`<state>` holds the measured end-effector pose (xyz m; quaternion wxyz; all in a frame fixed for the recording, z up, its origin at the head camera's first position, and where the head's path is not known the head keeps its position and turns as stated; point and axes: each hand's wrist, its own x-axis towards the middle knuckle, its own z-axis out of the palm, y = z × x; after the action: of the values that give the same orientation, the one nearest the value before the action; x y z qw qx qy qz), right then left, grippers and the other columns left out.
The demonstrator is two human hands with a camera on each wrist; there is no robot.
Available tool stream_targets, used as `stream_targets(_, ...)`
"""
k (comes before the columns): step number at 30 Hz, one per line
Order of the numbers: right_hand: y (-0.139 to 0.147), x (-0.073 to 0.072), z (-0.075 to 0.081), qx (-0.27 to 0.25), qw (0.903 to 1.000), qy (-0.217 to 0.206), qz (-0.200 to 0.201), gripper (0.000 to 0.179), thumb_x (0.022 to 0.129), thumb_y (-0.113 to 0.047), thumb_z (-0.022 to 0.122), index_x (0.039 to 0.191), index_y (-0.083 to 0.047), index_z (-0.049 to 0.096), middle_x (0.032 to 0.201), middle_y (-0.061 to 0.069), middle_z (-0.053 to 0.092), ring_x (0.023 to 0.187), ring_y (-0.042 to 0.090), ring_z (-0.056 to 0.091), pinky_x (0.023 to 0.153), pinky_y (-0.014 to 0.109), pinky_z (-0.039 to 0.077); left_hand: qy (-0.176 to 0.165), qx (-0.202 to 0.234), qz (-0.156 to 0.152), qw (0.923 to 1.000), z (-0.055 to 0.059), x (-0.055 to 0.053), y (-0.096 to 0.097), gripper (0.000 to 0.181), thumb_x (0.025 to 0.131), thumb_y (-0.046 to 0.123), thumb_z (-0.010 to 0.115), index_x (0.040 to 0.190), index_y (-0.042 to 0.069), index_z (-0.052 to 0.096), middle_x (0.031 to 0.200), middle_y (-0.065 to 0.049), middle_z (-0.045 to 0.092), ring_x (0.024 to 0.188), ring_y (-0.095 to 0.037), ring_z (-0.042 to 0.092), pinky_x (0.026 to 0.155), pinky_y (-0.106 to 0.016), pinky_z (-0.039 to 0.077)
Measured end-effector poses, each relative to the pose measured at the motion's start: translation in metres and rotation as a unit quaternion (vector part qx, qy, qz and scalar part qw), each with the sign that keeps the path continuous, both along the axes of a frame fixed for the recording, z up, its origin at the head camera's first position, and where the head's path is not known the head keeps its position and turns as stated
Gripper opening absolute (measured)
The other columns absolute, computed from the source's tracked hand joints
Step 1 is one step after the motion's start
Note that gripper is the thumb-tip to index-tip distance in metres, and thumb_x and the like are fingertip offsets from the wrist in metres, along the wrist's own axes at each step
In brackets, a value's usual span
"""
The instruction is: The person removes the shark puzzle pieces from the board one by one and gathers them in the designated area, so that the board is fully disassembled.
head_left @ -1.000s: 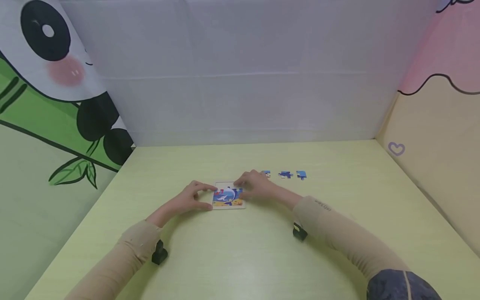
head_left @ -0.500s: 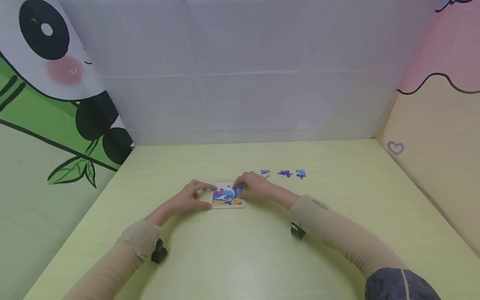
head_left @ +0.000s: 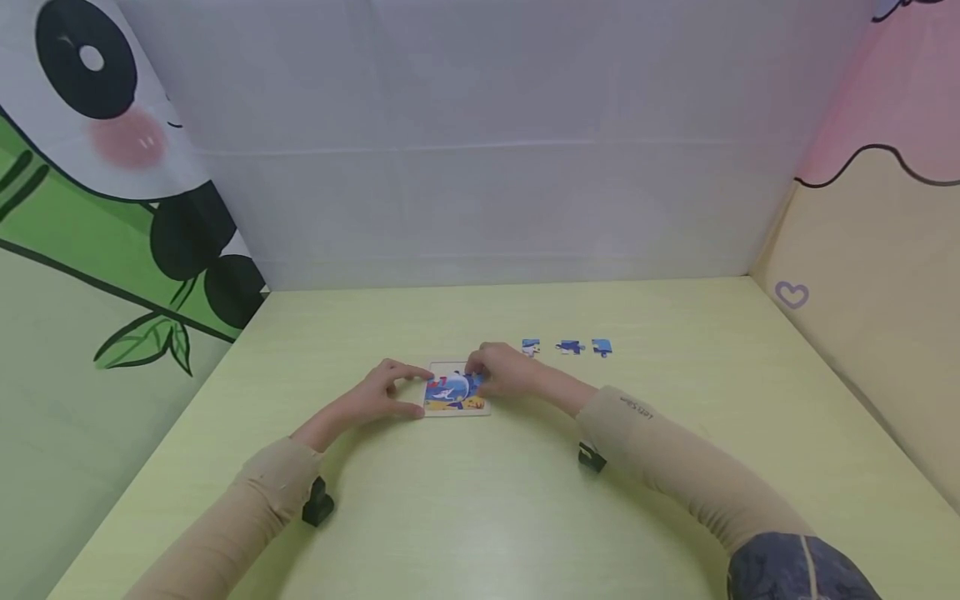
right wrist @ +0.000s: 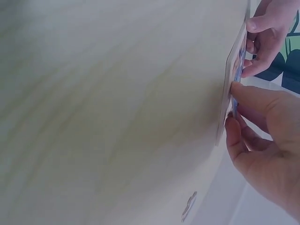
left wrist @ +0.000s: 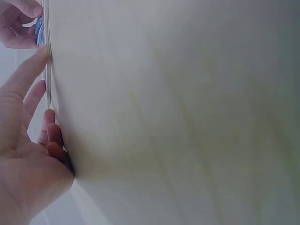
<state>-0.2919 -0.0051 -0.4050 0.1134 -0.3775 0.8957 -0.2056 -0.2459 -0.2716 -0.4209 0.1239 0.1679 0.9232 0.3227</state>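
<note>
A small puzzle board (head_left: pixel 457 413) with a pale rim lies on the table, its lower part filled with a sea picture in blue, white and yellow. Along its left edge, my left hand (head_left: pixel 372 397) rests with thumb and index finger spread, their tips touching the rim. My right hand (head_left: pixel 508 370) is over the board's upper right, pinching a blue puzzle piece (right wrist: pixel 235 104) between thumb and fingers at the board's surface. Most of that piece is hidden by the fingers. In the left wrist view the left thumb (left wrist: pixel 33 70) lies straight against the board's edge.
Three loose puzzle pieces lie in a row behind the right hand: a blue and white one (head_left: pixel 530 347), a dark blue one (head_left: pixel 571 347) and a light blue one (head_left: pixel 602 347). A white wall (head_left: pixel 487 208) stands at the back of the yellow table (head_left: pixel 480 517).
The right hand and forearm have shifted very slightly left over the board. The left hand stays at the board's left edge, and the loose pieces lie where they were.
</note>
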Motion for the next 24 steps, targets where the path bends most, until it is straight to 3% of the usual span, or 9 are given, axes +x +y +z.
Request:
stream_targets(10,0.000,0.000,0.004,0.020,0.9988,0.020,0.040,0.040,0.089,-0.009,0.071,0.128,-0.011,0.067,0.109,0.009,0.066,0.095,0.016,0.057,0.088,0.030,0.049,-0.012,-0.007,0.009,0.9999,0.000,0.000,0.000,0.060,0.083,0.034,0.079,0.138,0.023,0.058,0.137,-0.017,0.044,0.120,-0.030,0.040,0.095,-0.043,0.040)
stream_targets(16,0.003,0.003,0.001,-0.007,0.9997,0.015,0.019,0.041,0.088,-0.012,0.073,0.128,-0.008,0.066,0.108,0.008,0.066,0.092,0.014,0.058,0.084,0.026,0.050,-0.016,-0.006,0.014,0.9998,-0.002,-0.001,-0.002,0.060,0.083,0.033,0.080,0.138,0.024,0.058,0.136,-0.016,0.044,0.120,-0.029,0.040,0.097,-0.044,0.041)
stream_targets(24,0.010,0.008,-0.009,-0.049,0.9979,0.041,-0.004,0.040,0.087,-0.017,0.074,0.126,-0.007,0.067,0.105,0.006,0.067,0.086,0.012,0.057,0.075,0.022,0.050,-0.014,0.003,0.011,0.9998,-0.001,-0.001,-0.001,0.063,0.081,0.032,0.081,0.138,0.022,0.057,0.137,-0.019,0.043,0.120,-0.031,0.041,0.098,-0.046,0.041)
